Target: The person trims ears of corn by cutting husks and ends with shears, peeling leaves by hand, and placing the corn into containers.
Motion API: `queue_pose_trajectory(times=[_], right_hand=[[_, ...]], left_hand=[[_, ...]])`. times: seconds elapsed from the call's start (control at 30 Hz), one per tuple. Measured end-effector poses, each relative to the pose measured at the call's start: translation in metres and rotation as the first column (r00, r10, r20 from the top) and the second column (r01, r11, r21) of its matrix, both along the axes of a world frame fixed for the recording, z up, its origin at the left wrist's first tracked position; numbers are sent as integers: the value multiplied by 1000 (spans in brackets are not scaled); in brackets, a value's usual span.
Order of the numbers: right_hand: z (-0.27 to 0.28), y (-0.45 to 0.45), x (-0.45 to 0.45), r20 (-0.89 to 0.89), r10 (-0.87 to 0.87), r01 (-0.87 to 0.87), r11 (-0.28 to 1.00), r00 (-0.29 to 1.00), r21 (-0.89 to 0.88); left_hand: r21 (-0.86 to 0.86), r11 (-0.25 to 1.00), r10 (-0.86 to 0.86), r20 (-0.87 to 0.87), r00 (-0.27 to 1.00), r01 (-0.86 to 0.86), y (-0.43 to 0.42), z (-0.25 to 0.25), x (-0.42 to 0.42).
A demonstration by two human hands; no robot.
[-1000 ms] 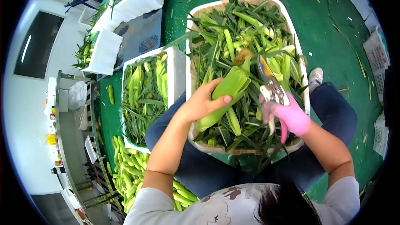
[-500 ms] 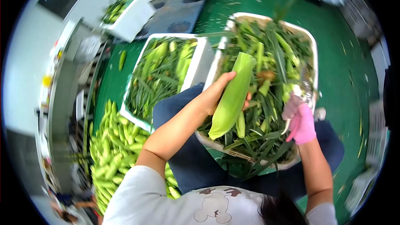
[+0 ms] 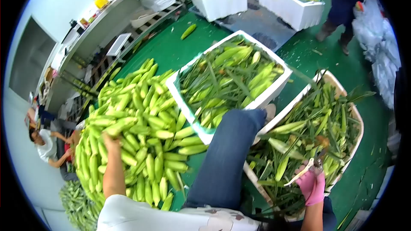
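Observation:
My left hand (image 3: 112, 140) is stretched over the large pile of green corn ears (image 3: 147, 124) on the floor, its fingers around one trimmed ear (image 3: 118, 126) at the top of the heap. My right hand (image 3: 311, 183), in a pink glove, holds pruning shears (image 3: 316, 165) by their pale handles. The shears are over the white-rimmed tub (image 3: 358, 133), which is full of cut leaves and husks. A white foam box (image 3: 183, 110) of corn and leaves stands between the pile and the tub.
More foam boxes (image 3: 222, 3) of corn stand at the top. A person (image 3: 53, 147) sits at the far left beside another green pile (image 3: 77, 203). Another person's legs (image 3: 340, 6) are at the upper right near plastic bags (image 3: 381, 47). A shelf (image 3: 107, 25) lines the wall.
My left hand has moved from above the tub to the pile, taking the ear there. The view has swung left. The shears remain in my right hand over the tub.

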State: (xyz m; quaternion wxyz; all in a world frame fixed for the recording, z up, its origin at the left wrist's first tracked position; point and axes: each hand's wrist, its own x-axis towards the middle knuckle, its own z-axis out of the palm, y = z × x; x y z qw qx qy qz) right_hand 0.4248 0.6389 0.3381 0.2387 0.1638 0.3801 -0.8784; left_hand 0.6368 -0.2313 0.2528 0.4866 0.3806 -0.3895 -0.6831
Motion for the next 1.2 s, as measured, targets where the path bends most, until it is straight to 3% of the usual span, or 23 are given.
queue_pose_trajectory(times=[0.03, 0.1, 0.17, 0.2, 0.27, 0.3, 0.33, 0.37, 0.4, 0.43, 0.5, 0.53, 0.57, 0.63, 0.7, 0.8, 0.9, 0.97, 1.03, 1.1, 1.17, 1.2], right_hand=[[1, 2, -4, -15, -11, 11, 999, 1000, 45], [-19, 14, -12, -56, 21, -22, 1000, 998, -20], [-9, 5, -14, -29, -27, 31, 989, 999, 146], [-9, 2, -19, -28, -15, 19, 988, 1000, 151], [-8, 1, -26, 3, 10, -10, 981, 1000, 194], [-13, 5, -27, -3, 28, -27, 983, 1000, 180], [-17, 8, -26, 6, 25, -25, 987, 1000, 161], [-20, 13, -24, 13, 11, -13, 990, 1000, 143], [-21, 17, -25, 18, 27, -29, 984, 999, 175], [-23, 21, -22, 45, 1, -9, 982, 999, 188], [-19, 25, -20, 25, -11, 5, 975, 1000, 223], [-24, 30, -18, 35, -44, 34, 972, 998, 234], [-22, 33, -19, 9, -69, 65, 973, 998, 221], [-18, 33, -16, -24, -105, 108, 979, 994, 174], [-19, 35, -12, -8, -125, 124, 978, 992, 170], [-7, 40, -6, -44, -98, 101, 992, 994, 81], [3, 39, 4, -109, -150, 155, 987, 983, 37], [7, 42, 8, -195, -132, 150, 985, 972, 81], [28, 38, 7, -170, -116, 168, 927, 978, 335], [44, 37, 7, -211, -24, 122, 876, 977, 466], [62, 33, 9, -274, 11, 119, 883, 962, 454], [64, 34, 10, -294, 59, 117, 830, 954, 545]], left_hand=[[40, 983, 184, -106, 977, -181, -8, 26, -7], [117, 954, 300, -303, 904, -278, -11, 43, -76], [-155, 988, -28, -76, 997, 16, -35, -19, -194], [-236, 945, -230, 10, 973, 226, 23, -8, -264], [-388, 701, -557, 225, 799, 598, 163, 36, -414], [-537, 508, -520, 432, 737, 674, 200, 16, -481], [-573, 365, -462, 574, 677, 734, 246, 10, -536], [-594, 214, -272, 726, 631, 775, 286, -3, -578], [-514, 144, -171, 829, 533, 846, 307, -36, -619], [-271, 230, -14, 959, 282, 935, 330, -58, -647], [-171, 164, 417, 905, 89, 971, 387, -38, -638], [-183, 222, 438, 896, 70, 958, 395, -48, -644], [-166, 190, 460, 886, 62, 968, 397, -43, -640], [83, 66, 490, 866, -104, 994, 393, -25, -632], [53, 32, 458, 887, -62, 998, 382, -36, -617], [-189, 105, 235, 959, 160, 976, 370, -61, -592], [-263, 90, 80, 963, 257, 961, 380, 0, -566], [-427, 64, -167, 887, 431, 902, 393, 44, -548], [-495, -26, -541, 738, 404, 868, 422, 92, -532], [-366, -167, -724, 676, 138, 915, 485, 173, -487], [-202, -328, -897, 373, -237, 923, 537, 198, -457], [-166, -449, -866, 321, -383, 878, 560, 198, -446]])
